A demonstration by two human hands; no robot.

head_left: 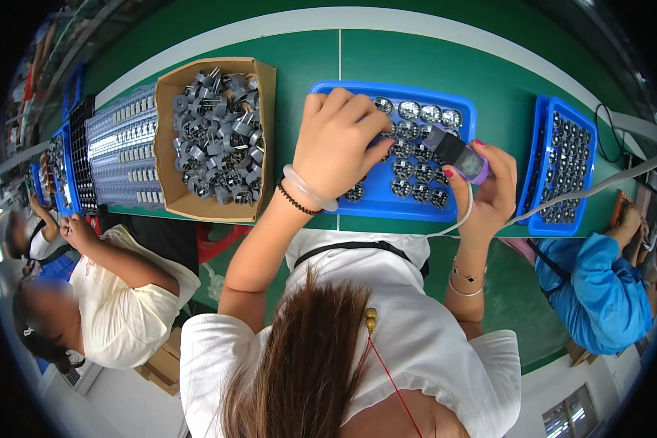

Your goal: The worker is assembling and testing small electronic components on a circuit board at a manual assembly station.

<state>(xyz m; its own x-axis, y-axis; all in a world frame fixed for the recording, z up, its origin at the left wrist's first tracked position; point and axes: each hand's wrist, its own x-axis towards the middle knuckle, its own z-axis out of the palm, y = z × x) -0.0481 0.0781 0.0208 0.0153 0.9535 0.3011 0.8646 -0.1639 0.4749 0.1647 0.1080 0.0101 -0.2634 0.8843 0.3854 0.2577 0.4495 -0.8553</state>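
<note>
My left hand [337, 142] is over the left part of a blue tray [466, 109], its fingers curled down. Its thumb and forefinger close around a round silver-and-black component [387, 131], partly hidden by the fingertips. More such components [422, 173] sit in rows in the tray. At the tray's right side, my right hand [493, 193] grips a small purple-cased device [474, 167] with a grey cable. A dark grey block [445, 146] sits on the device's upper left end, pointing toward the components.
Left of the tray stands a cardboard box [266, 139] full of grey plug-like parts. Beyond it are stacked clear plastic trays [120, 150]. Stacked blue trays [539, 168] hold more components at the right. A grey cable [591, 193] crosses there. People sit on both sides.
</note>
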